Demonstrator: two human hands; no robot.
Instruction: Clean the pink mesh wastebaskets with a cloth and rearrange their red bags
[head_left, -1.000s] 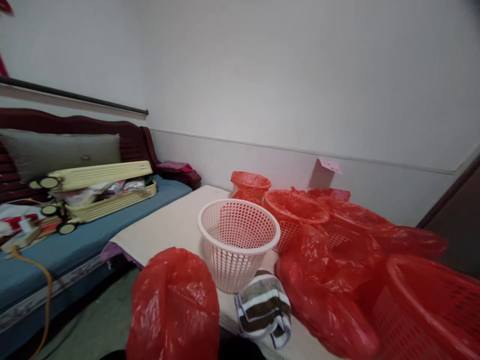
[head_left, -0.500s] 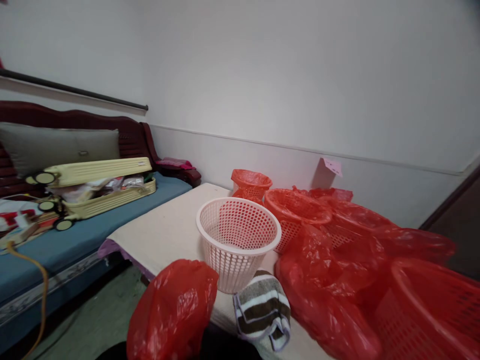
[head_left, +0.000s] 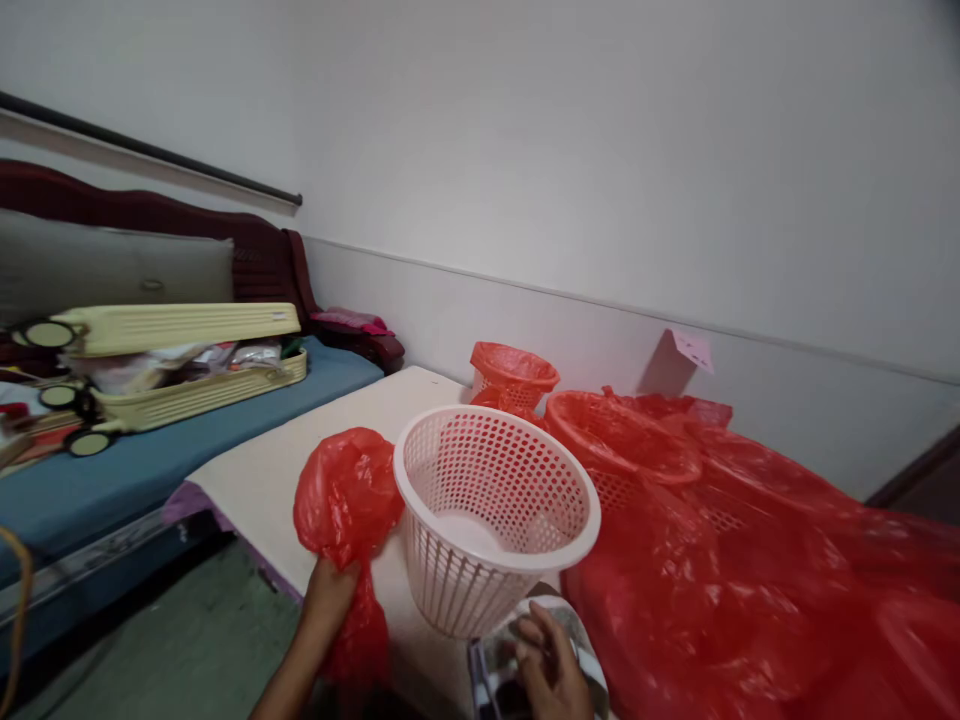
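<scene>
My left hand (head_left: pixel 330 598) is closed round the gathered middle of a red plastic bag (head_left: pixel 349 495); part of the bag puffs out above the fist and the rest hangs below. Just to its right stands a white perforated plastic basket (head_left: pixel 480 575), nothing visible inside it and tilted slightly. My right hand (head_left: pixel 551 665) is over a striped cloth (head_left: pixel 499 660) at the near side of the basket. Its fingers are loosely bent and apart, with nothing seen between them. The cloth is partly hidden by this hand.
Several baskets lined with red bags, such as the one at the back (head_left: pixel 514 370), stand along the right of the table (head_left: pixel 277 470). Loose red plastic (head_left: pixel 720 600) spreads at right. An ajar yellow suitcase (head_left: pixel 202 395) lies on the blue bed (head_left: pixel 337 380).
The red bag has moved up and away from me to the basket's left side, and my left hand now shows gripping it. My right hand has come into view over the cloth.
</scene>
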